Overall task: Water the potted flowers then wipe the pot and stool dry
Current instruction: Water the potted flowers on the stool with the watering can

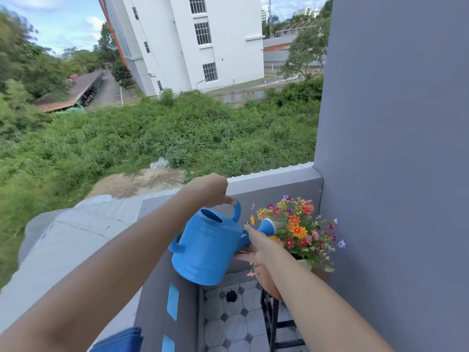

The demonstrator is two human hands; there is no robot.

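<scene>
A blue plastic watering can [206,246] is tipped to the right, its rose head [269,226] up against the flowers. My left hand [209,190] grips its top handle from above. Under the spout, my right hand [255,247] holds the can's neck. The orange, red and pink flowers [300,229] fill a terracotta pot [266,282], which my right forearm largely hides. That pot rests on a black stool [272,323] in the balcony corner; only part of the stool's frame shows.
A grey parapet wall [274,185] runs behind the can, with a long drop to greenery beyond. A grey wall [396,174] closes the right side. The floor has grey tiles and a drain hole [231,295]. A folded blue cloth [121,341] lies at the bottom left.
</scene>
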